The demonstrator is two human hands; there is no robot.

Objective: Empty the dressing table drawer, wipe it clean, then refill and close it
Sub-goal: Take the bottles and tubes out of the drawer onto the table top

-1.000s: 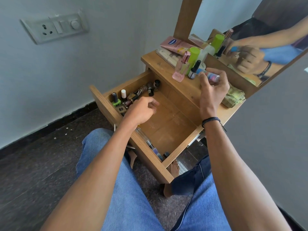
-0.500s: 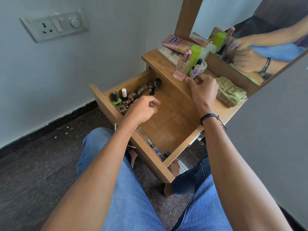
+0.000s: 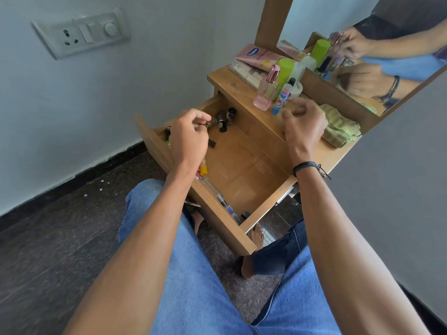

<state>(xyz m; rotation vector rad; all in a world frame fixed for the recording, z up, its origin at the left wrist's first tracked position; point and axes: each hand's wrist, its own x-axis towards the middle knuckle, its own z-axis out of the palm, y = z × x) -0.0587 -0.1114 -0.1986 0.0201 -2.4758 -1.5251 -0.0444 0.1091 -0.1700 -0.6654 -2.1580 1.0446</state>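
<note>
Drawer (image 3: pixel 225 221): pulled fully open below the surface (image 3: pixel 338 157), part emptied, floor mostly bare wood.
- Back corner: small dark bottles (image 3: pixel 225 117), some tipped over; count unclear.
- Front wall: yellow tube (image 3: pixel 204 169) and clear tube (image 3: pixel 212 187) lying along it, partly hidden by the drawer front. More items to the left are covered by my wrist.

My left hand (image 3: pixel 191 137): inside the drawer, fingers curled, tips meeting at a small metallic piece. I cannot tell whether it is gripped.

My right hand (image 3: pixel 304 126): over the surface, fingers curled in, nothing in them.

On the surface: striped stick (image 3: pixel 280 97), upright just beside my right hand; pink perfume bottle (image 3: pixel 264 93); green cloth (image 3: pixel 338 126), partly behind my knuckles.

Mirror (image 3: pixel 362 44): cut off at the frame edge, reflection blurred.
</note>
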